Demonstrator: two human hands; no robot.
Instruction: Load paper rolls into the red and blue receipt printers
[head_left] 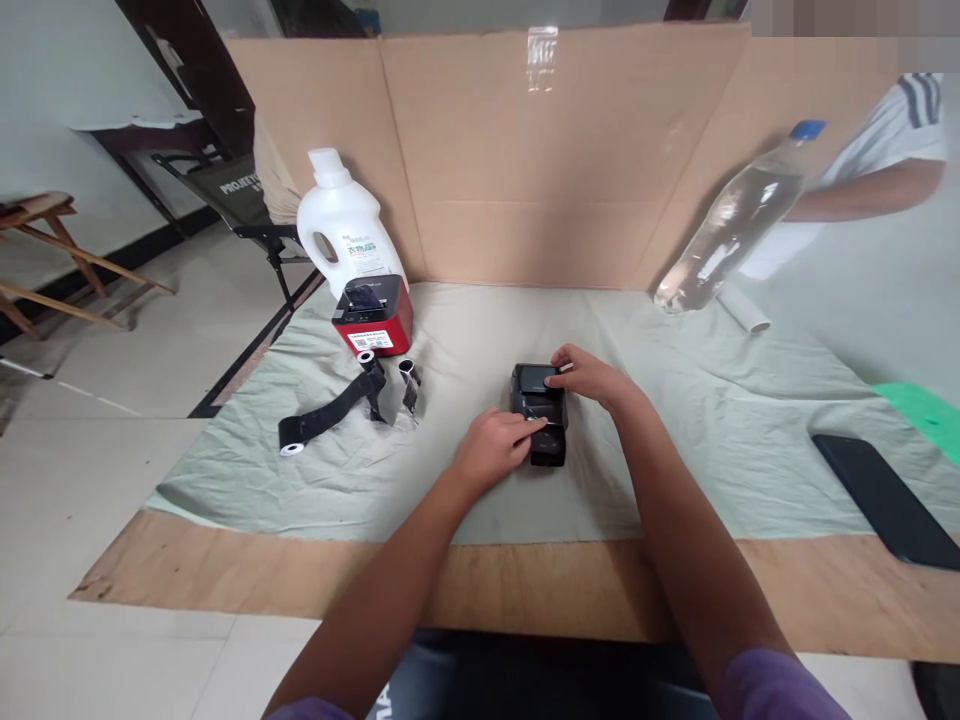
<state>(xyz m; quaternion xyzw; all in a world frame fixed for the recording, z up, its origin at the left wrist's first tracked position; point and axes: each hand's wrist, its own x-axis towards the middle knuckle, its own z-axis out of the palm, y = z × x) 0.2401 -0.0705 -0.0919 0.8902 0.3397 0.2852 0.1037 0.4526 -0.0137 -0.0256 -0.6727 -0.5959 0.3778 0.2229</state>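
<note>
Black device (pixel 549 447) on the wrinkled cloth (pixel 615 505). Left hand (pixel 493 448), forefinger extended, touches its middle without clasping; right hand (pixel 592 378) touches its far end, whether gripping I cannot tell. Uneven pressing could skid it.

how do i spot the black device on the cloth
Find the tall cardboard screen, then the pale cloth in front. On it, the left hand and right hand touch a black device, chunky where the black phone is flat.
</note>
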